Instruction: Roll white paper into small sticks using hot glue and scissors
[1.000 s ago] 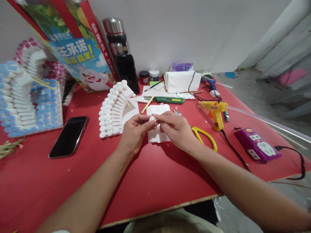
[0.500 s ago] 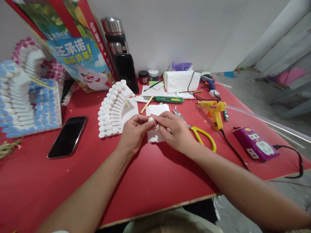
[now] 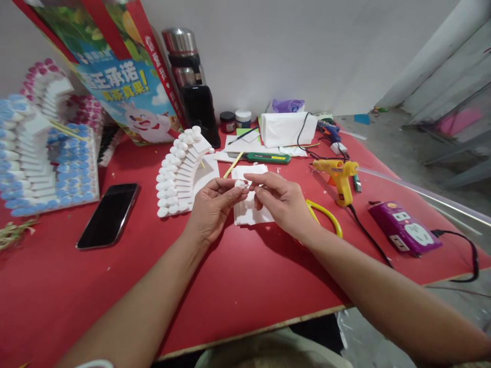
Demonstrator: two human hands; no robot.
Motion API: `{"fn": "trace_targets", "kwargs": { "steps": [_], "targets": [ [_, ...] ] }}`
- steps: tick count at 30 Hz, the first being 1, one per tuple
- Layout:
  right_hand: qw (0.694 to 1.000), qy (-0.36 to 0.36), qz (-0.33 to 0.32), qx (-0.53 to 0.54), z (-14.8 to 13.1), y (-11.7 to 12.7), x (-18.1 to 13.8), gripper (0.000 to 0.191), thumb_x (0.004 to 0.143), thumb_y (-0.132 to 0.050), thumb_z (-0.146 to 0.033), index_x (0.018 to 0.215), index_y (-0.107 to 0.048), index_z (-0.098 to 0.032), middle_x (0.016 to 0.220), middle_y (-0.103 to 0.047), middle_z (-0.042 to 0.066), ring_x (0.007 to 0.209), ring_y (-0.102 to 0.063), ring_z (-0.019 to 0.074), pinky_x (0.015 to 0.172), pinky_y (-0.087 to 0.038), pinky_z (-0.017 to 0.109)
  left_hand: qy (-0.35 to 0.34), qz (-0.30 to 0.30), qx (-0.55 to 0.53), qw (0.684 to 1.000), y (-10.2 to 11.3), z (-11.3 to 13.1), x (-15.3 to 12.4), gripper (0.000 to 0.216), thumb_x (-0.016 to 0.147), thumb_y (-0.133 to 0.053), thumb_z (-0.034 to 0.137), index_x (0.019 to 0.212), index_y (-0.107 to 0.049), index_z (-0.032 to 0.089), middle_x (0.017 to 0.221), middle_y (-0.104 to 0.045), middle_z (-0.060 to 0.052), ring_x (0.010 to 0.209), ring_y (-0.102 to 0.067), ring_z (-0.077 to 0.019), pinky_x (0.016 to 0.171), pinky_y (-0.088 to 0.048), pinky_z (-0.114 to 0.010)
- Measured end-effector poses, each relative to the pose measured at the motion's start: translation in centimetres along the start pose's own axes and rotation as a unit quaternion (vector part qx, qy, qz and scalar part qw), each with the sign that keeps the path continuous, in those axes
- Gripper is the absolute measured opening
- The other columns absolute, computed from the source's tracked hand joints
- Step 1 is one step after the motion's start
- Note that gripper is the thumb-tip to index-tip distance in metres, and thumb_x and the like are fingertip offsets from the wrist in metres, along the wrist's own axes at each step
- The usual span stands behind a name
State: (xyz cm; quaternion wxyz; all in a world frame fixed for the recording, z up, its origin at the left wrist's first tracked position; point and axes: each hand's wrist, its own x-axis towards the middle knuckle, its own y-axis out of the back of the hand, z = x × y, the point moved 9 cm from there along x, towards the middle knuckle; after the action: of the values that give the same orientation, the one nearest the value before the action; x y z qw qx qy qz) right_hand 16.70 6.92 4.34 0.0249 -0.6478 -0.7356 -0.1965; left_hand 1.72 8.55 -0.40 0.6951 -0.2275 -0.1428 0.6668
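My left hand (image 3: pixel 213 208) pinches a small white foam ball (image 3: pixel 240 184) between thumb and fingertips above the red table (image 3: pixel 230 286). My right hand (image 3: pixel 282 202) meets it from the right, its thumb and forefinger pinched on the same ball. Under both hands lies a stack of white foam pieces (image 3: pixel 250 212). Just left stands a white curved staircase model (image 3: pixel 181 171) edged with white balls.
Yellow-handled scissors (image 3: pixel 326 214) lie right of my right hand, then a yellow glue gun (image 3: pixel 339 174) and a purple power strip (image 3: pixel 404 227). A black phone (image 3: pixel 108 214) lies at the left, near blue and pink staircase models (image 3: pixel 42 153). A flask, a tissue box and jars stand at the back.
Both hands rose slightly with the ball. My right hand shifted a little to the right and its fingers loosened, covering the scissors' blades.
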Motion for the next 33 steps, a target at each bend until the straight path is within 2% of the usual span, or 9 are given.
{"fn": "trace_targets", "kwargs": {
  "steps": [5,8,11,15,22,33],
  "targets": [
    [1.0,0.029,-0.007,0.008,-0.4,-0.2,0.0,0.03,0.092,-0.053,-0.014,0.111,-0.076,-0.02,0.097,-0.064,0.004,0.063,-0.061,0.0083,0.064,-0.053,0.027,0.0,-0.004,-0.009,1.0,0.1,0.0,0.1,0.032,0.063,-0.094,0.017,0.09,-0.075,0.015,0.08,-0.076,-0.003,0.074,-0.074,-0.0132,0.079,-0.061,-0.026],
    [0.999,0.051,-0.005,-0.019,-0.4,-0.2,0.0,0.033,0.091,-0.053,-0.012,0.11,-0.077,-0.023,0.098,-0.065,0.004,0.071,-0.062,0.0105,0.065,-0.052,0.027,0.008,-0.003,-0.003,1.0,0.0,-0.1,0.0,0.037,0.064,-0.093,0.018,0.098,-0.078,0.015,0.086,-0.078,-0.004,0.074,-0.074,-0.0127,0.08,-0.061,-0.026],
    [0.997,0.068,-0.004,-0.039,-0.4,-0.2,0.0,0.035,0.09,-0.052,-0.01,0.109,-0.078,-0.025,0.098,-0.065,0.004,0.078,-0.063,0.0123,0.067,-0.052,0.027,0.015,0.004,0.005,1.0,0.0,-0.2,-0.1,0.034,0.062,-0.094,0.019,0.093,-0.08,0.013,0.084,-0.078,-0.005,0.071,-0.073,-0.0125,0.079,-0.06,-0.027],
    [0.996,0.071,-0.013,-0.046,-0.5,-0.4,-0.1,0.037,0.089,-0.052,-0.009,0.111,-0.078,-0.024,0.098,-0.066,0.004,0.076,-0.063,0.0118,0.067,-0.052,0.027,0.0,0.001,0.025,1.0,-0.1,-0.1,-0.1,0.027,0.063,-0.094,0.021,0.084,-0.079,0.014,0.079,-0.076,-0.004,0.068,-0.071,-0.0123,0.075,-0.059,-0.026],
    [0.993,0.094,-0.008,-0.076,-1.1,-0.2,-0.2,0.034,0.089,-0.053,-0.01,0.108,-0.078,-0.02,0.096,-0.067,0.005,0.077,-0.063,0.013,0.066,-0.051,0.029,-0.049,-0.011,0.11,0.993,0.3,0.4,-0.5,0.022,0.072,-0.089,0.024,0.089,-0.078,0.018,0.078,-0.077,-0.004,0.071,-0.071,-0.0138,0.076,-0.057,-0.026],
    [0.99,0.099,-0.009,-0.105,-1.0,-0.2,-0.1,0.033,0.09,-0.053,-0.011,0.109,-0.079,-0.019,0.097,-0.07,0.006,0.074,-0.062,0.0127,0.064,-0.049,0.028,-0.071,0.019,0.184,0.98,0.2,1.4,-0.8,0.024,0.07,-0.09,0.029,0.085,-0.076,0.016,0.075,-0.075,-0.005,0.068,-0.069,-0.0164,0.067,-0.057,-0.027]
  ]
}}
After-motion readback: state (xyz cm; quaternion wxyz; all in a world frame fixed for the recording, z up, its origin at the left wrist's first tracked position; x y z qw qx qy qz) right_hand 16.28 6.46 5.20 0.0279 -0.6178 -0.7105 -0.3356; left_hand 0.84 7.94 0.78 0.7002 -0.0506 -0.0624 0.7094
